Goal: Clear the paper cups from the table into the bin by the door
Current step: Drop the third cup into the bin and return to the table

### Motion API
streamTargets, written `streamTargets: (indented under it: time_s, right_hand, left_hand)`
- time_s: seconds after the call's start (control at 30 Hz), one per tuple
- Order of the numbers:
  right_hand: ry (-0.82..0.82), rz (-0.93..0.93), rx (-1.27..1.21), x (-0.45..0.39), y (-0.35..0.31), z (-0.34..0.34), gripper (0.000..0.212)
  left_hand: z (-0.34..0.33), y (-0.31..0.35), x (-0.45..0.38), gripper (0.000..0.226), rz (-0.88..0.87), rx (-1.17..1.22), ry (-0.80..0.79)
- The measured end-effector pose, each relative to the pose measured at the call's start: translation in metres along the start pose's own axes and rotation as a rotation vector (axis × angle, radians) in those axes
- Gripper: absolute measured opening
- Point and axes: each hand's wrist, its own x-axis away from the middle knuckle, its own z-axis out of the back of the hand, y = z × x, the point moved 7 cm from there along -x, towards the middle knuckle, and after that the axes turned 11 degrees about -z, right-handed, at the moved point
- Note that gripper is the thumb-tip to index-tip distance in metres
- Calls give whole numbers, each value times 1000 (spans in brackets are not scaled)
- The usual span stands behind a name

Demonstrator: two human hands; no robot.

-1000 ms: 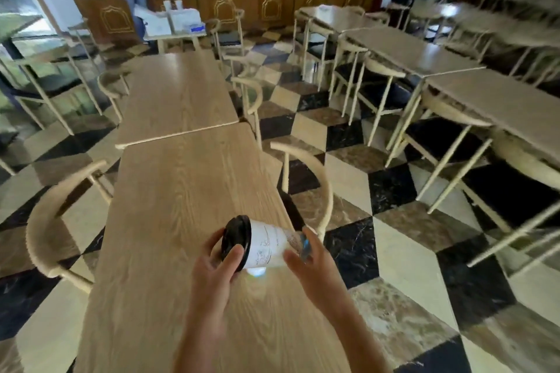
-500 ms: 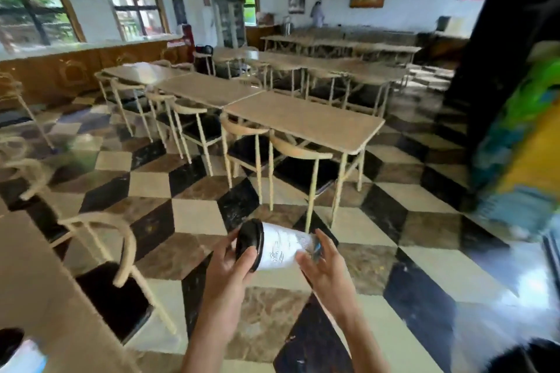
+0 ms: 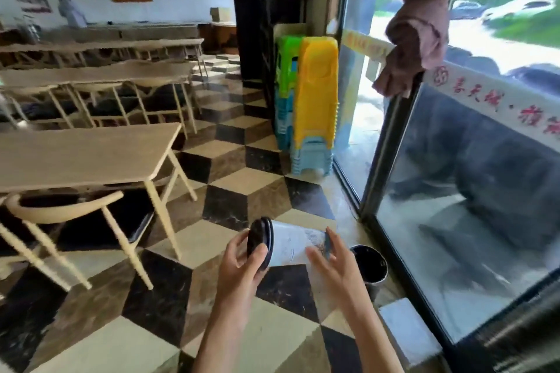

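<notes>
Paper cup with a black lid is held on its side between both hands, out over the checkered floor and just beside the small dark-lined bin that stands on the floor against the glass door.

A sideways, two-handed hold of this kind is probably chosen so that the lidded end stays capped and nothing is spilled while the cup is carried to the bin; the base end is already turned toward the bin, which suits a short tip and drop.

Left hand is cupped over the lid, with the thumb laid across its face and the fingers curled round the rim. Right hand is pressed flat against the base end, its fingers extended and only slightly spread; motion blur softens them, so whether they wrap the wall or merely brace the base cannot be told. The cup is thus clamped end to end rather than gripped round its middle.

Behind, a wooden table is seen, with no cups visible on the part in view.
</notes>
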Motion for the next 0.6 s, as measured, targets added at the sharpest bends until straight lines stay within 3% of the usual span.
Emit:
streamTargets:
  time_s: [0.1, 0.4, 0.6]
  right_hand:
    - [103, -38, -25, -58, 6, 39, 72]
    - [320, -129, -45, -184, 16, 140, 73]
    - [394, -207, -30, -276, 44, 210, 70]
  left_hand:
    - [-53, -40, -58, 39, 54, 30, -97]
    - [-195, -116, -178, 74, 187, 22, -334]
    - [-283, -182, -238, 73, 249, -15, -419]
